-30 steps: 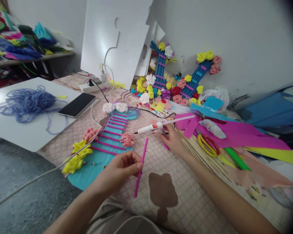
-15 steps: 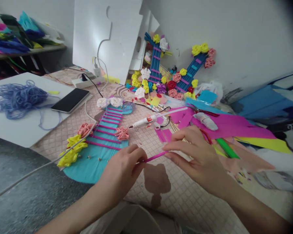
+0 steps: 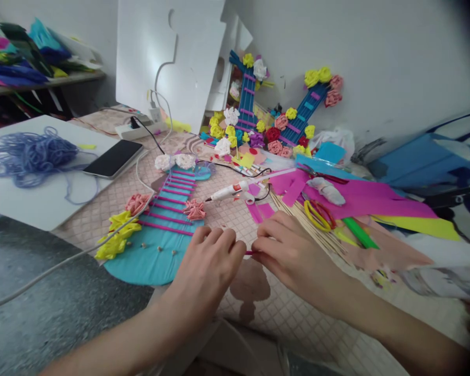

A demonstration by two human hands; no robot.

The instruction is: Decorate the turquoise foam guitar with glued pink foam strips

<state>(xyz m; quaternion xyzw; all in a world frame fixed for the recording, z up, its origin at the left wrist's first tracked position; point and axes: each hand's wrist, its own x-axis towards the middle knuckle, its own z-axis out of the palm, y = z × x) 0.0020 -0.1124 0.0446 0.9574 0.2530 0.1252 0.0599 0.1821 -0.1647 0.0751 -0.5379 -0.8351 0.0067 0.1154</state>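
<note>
Between my hands runs a thin magenta paper-wrapped stick (image 3: 249, 253), only a short piece of it showing. My left hand (image 3: 215, 261) pinches its left end, and the fingers of my right hand (image 3: 282, 253) are closed on the right end. Left of my hands lies a turquoise guitar-shaped board (image 3: 152, 266) with magenta strips across it. Yellow paper flowers (image 3: 117, 235), a pink one (image 3: 195, 209) and white ones (image 3: 185, 161) sit along its edges. A white hot glue gun (image 3: 229, 191) rests just beyond my hands, its tip toward the pink flower.
Scissors (image 3: 319, 215), thin wooden sticks (image 3: 309, 224) and magenta paper (image 3: 376, 198) lie to the right. A phone (image 3: 113, 158) and blue yarn (image 3: 35, 154) are at the left. A white cable (image 3: 66, 266) crosses the board. Two decorated blue guitar shapes (image 3: 307, 115) lean against the wall.
My hands have come closer together, covering more of the magenta stick. My right hand has moved left and its fingers have curled in; the scissors and wooden sticks now show more.
</note>
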